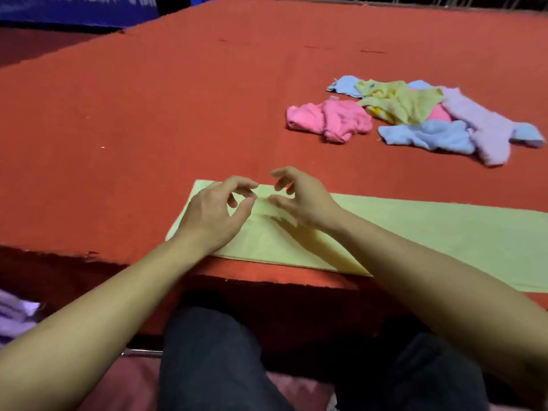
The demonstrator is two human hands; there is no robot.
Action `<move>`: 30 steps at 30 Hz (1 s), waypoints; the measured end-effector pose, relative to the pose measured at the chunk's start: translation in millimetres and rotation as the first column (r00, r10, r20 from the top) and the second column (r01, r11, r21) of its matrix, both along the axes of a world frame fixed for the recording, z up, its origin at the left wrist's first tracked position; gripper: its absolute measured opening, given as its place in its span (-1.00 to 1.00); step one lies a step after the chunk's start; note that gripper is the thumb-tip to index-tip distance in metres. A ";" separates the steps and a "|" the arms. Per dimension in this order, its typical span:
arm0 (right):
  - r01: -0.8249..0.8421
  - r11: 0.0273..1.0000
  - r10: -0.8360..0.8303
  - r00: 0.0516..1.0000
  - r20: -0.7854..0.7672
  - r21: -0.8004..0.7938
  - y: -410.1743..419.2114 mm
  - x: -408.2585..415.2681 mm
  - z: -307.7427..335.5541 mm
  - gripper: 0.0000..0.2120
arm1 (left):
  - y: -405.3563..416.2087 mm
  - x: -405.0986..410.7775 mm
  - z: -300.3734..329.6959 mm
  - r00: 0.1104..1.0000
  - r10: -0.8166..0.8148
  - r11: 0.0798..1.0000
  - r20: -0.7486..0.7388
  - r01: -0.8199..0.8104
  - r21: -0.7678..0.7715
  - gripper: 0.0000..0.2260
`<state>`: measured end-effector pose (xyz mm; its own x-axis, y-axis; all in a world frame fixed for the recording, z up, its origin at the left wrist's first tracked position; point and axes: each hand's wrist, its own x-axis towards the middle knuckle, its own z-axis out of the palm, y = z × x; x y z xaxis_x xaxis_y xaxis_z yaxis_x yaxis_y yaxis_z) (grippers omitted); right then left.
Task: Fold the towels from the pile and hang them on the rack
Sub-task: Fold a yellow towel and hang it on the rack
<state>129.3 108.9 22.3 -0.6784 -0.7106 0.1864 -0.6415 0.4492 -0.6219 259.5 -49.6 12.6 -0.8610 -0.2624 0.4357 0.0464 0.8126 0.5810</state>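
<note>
A pale yellow-green towel (415,232) lies flat as a long strip along the front edge of the red table (178,99). My left hand (213,215) hovers over the strip's left end, fingers loosely curled, thumb and forefinger close together with nothing clearly between them. My right hand (299,197) is just beside it, fingers relaxed and bent, casting a shadow on the towel. The pile of towels (415,114) lies crumpled at the back right: pink, light blue, yellow and lilac pieces.
Thin metal bars (444,1) run along the table's far right edge. A blue banner (74,7) is at the top left. Lilac cloth (14,312) lies low at the left, below the table. My knees in dark trousers (213,366) are under the front edge.
</note>
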 end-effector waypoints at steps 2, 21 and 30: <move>0.069 0.998 -0.069 0.997 0.026 -0.013 56.3 2.8 -3.7 -0.56 | 41.9 -21.1 -1.1 0.996 -0.062 0.998 0.066 0.064 -0.029 -0.81; 0.611 0.776 -0.597 0.791 -0.130 0.157 459.0 -18.0 -15.5 -0.70 | 309.9 -112.9 -18.9 0.745 -0.538 0.798 0.395 0.601 -0.048 -0.76; 0.780 0.620 -0.778 0.625 -0.068 0.083 476.3 -34.5 -23.8 -0.65 | 308.1 -108.3 -19.4 0.793 -0.492 0.797 0.359 0.576 -0.179 -0.76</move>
<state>94.8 585.2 -1.5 -0.9827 0.0678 0.1723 -0.0362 0.8424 -0.5377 151.2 258.5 -6.8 -0.9203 0.3666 0.1368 0.3897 0.8277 0.4037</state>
